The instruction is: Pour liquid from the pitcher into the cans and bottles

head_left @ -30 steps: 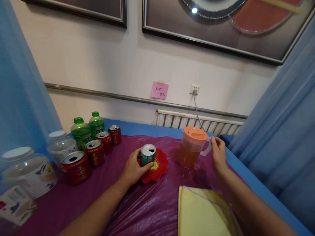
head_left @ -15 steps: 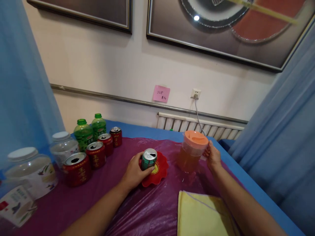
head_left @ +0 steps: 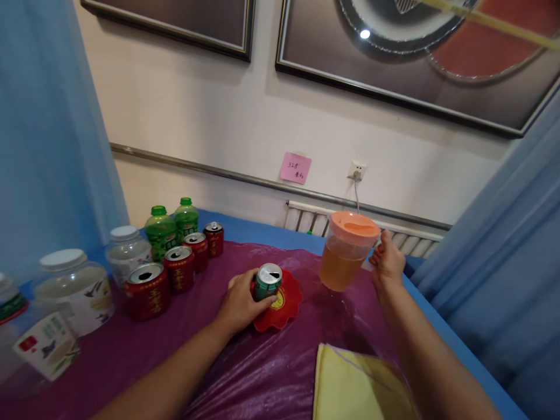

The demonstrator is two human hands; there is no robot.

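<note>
My left hand (head_left: 242, 298) is wrapped round a green drink can (head_left: 267, 283) whose silver top has an opening. The can is upright over a red scalloped plate (head_left: 286, 306); my fingers hide part of its base. On the right, my right hand (head_left: 388, 262) grips the handle side of a clear pitcher (head_left: 343, 259). It has an orange lid (head_left: 355, 226) and amber liquid inside. The pitcher hangs above the table, leaning slightly, to the right of the plate. Most of its handle is hidden by my fingers.
Red cans (head_left: 147, 294), green-capped bottles (head_left: 161, 232) and clear jars (head_left: 72, 294) stand along the left. A folded yellow cloth (head_left: 359, 385) lies in front. Purple plastic sheeting (head_left: 258, 373) covers the table. Behind are a radiator (head_left: 301, 216) and a wall socket (head_left: 357, 170).
My right hand has lifted the pitcher upward from the table. The left hand keeps its hold on the green can over the plate. The view has shifted slightly.
</note>
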